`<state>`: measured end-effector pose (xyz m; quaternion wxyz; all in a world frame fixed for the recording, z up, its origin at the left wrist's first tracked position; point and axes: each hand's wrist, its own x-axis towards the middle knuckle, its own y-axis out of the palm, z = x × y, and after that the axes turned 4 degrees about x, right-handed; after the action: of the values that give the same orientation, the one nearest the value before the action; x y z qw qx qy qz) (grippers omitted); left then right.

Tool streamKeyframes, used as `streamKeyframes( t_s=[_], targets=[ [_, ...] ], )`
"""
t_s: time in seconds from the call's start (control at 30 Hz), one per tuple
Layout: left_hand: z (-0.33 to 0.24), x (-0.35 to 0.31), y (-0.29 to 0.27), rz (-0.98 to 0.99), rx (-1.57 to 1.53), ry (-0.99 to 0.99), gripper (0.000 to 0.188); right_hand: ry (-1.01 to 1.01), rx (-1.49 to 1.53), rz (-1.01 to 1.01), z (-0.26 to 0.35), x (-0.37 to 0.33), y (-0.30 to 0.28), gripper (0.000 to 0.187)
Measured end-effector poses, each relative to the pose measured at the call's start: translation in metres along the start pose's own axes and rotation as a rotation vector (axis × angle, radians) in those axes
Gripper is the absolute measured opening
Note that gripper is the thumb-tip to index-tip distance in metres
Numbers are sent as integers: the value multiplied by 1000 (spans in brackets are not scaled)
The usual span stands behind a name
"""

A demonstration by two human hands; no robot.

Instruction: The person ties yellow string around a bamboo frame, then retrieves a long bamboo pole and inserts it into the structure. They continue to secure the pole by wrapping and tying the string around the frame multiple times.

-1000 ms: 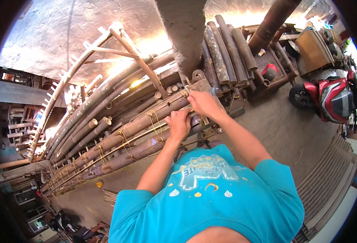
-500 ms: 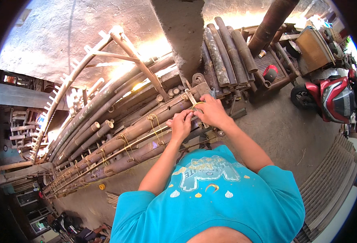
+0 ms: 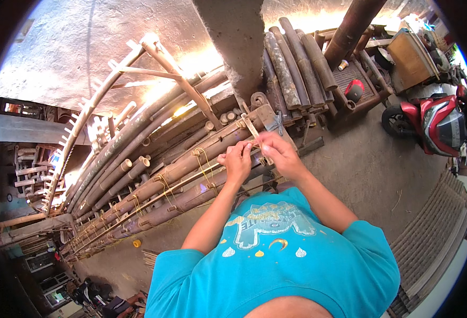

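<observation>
My left hand (image 3: 237, 163) is closed in a pinch over the near end of a long bamboo frame (image 3: 186, 199), at a thin yellow cord (image 3: 254, 148) that shows only in part between the hands. My right hand (image 3: 282, 155) is beside it, fingers drawn together and slightly blurred, at the same cord. A short pale slat (image 3: 251, 127) stands up just beyond the fingertips. Several loops of yellow cord (image 3: 198, 153) hang tied along the frame's poles. A small grey-blue object (image 3: 277, 126) lies on the board end behind my right hand.
Thick bamboo poles (image 3: 297, 69) lean beside a concrete pillar (image 3: 233, 47). A bamboo seat (image 3: 365, 79) holds a red object (image 3: 355, 90). A red motorbike (image 3: 429, 124) stands right, above slatted bamboo panels (image 3: 429, 233). A yellow ring (image 3: 137, 243) lies on the floor.
My right hand has drawn back slightly toward me and turned. The yellow loop seen at its fingers earlier no longer shows. My left hand has hardly moved.
</observation>
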<state>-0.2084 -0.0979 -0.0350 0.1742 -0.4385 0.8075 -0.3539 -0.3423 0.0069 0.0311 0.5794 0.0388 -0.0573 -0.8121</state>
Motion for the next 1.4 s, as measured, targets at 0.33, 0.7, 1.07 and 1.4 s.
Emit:
streamKeyframes(
  t_s=[0.33, 0.7, 1.07, 1.4],
  targets=[
    [15, 41, 12, 78, -813, -167, 16, 55, -538, 336, -65, -56, 6, 18],
    [50, 169, 35, -12, 186, 49, 25, 160, -504, 300, -44, -73, 6, 16],
    [61, 42, -83, 450, 68, 370, 51, -77, 1184, -566, -16, -101, -54, 25],
    [105, 45, -113, 64, -668, 108, 25, -125, 994, -1091, -81, -160, 40, 20]
  ],
)
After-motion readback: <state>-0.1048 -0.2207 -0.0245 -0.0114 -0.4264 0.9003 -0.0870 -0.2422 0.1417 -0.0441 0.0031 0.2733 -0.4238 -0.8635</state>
